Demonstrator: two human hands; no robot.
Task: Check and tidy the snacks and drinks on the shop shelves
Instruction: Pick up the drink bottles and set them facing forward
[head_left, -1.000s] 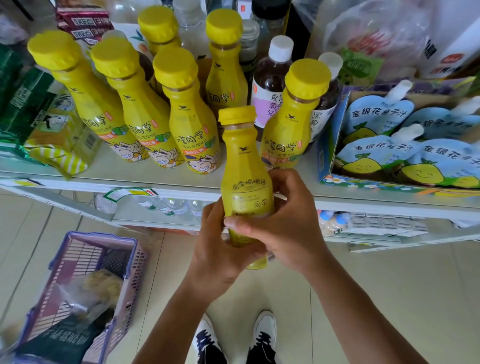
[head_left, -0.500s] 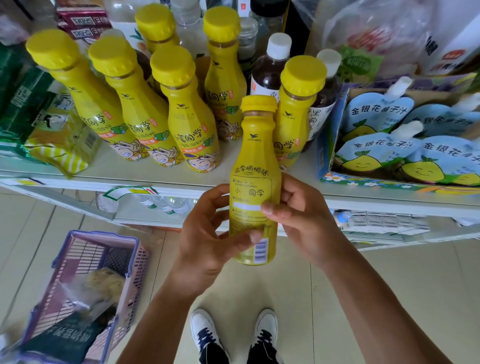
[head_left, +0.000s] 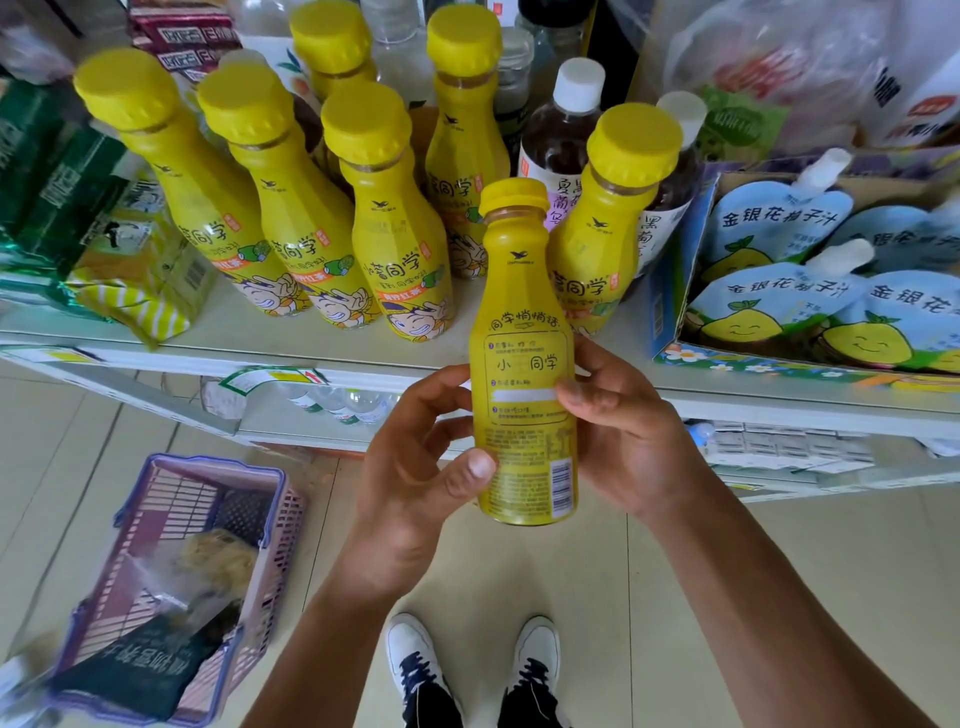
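At the centre of the frame both hands hold one yellow bottle (head_left: 522, 312) upright in the air, just in front of the shelf edge and clear of it. The left hand (head_left: 415, 467) wraps the lower body from the left, fingers curled behind and the thumb pressed on the front beside the small print. The right hand (head_left: 628, 431) grips from the right, its thumb lying across the label panel. The back label and barcode face the camera, so this looks like the checking step: reading the print before the bottle is put back.

Behind it lies the pale shelf (head_left: 311, 343), where more yellow bottles (head_left: 395, 249) stand with their cartoon fronts facing out. A gap shows in the front row between the third of these and another yellow bottle (head_left: 602, 228) at right centre. The next move probably calls for turning the held bottle so its front faces out, then setting it upright in that gap without knocking its neighbours.

Further back stand dark bottles with white caps (head_left: 561, 145). At the right edge a cardboard box (head_left: 670, 291) holds blue juice pouches (head_left: 779, 223). On the floor at lower left sits a basket (head_left: 283, 499) with packets in it.
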